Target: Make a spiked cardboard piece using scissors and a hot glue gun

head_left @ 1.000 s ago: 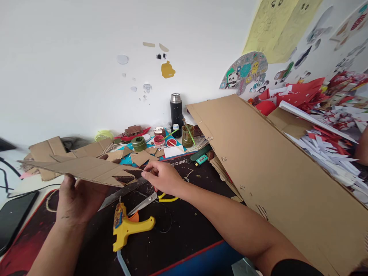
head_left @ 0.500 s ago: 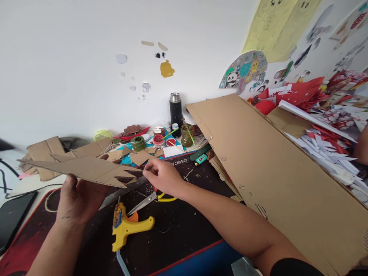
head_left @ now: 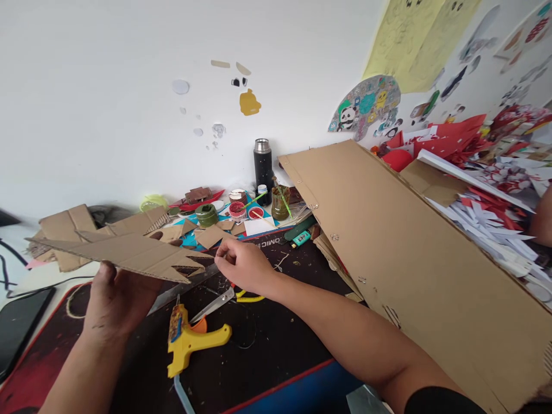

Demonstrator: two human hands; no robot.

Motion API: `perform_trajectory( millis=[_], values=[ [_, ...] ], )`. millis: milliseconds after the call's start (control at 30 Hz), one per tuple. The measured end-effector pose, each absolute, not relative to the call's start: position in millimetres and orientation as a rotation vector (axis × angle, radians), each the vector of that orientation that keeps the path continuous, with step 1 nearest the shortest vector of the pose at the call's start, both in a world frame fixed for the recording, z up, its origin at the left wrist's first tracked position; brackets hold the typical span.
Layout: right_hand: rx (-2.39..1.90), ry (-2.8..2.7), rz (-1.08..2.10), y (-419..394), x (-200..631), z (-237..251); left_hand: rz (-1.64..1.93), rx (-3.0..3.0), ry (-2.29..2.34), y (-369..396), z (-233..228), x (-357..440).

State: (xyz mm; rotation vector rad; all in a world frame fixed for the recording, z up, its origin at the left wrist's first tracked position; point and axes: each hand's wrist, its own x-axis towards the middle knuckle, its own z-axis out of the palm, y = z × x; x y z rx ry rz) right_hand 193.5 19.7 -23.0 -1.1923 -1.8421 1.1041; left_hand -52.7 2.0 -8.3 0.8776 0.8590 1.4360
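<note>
My left hand (head_left: 125, 296) holds a cut cardboard piece (head_left: 125, 253) from below, its thumb at the near edge and fingertips showing at the far edge. The piece is long and flat, narrowing to a point on the left, with jagged teeth at its right end. My right hand (head_left: 244, 264) is closed in a pinch at the tip of the longest tooth. Below the hands lie a yellow hot glue gun (head_left: 187, 342) and scissors (head_left: 224, 302) with yellow handles, both on the dark mat (head_left: 276, 356).
A large cardboard sheet (head_left: 388, 241) slants across the right side. Paint jars (head_left: 207, 215), a black thermos (head_left: 263, 167) and cardboard scraps (head_left: 213, 236) stand or lie at the back. A phone (head_left: 21, 328) lies at the left; paper strips (head_left: 495, 241) pile up far right.
Hardly anything differs. Both hands keep their hold on the cardboard piece, and the toothed end has shifted very slightly.
</note>
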Motion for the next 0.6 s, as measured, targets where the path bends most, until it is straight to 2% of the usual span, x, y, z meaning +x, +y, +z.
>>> perform_trajectory(
  millis=[600],
  values=[
    [-1.212,-1.967,1.159,21.7,188.9,-27.9,1.540,0.848,0.887,1.0,-0.9,-47.5]
  ],
)
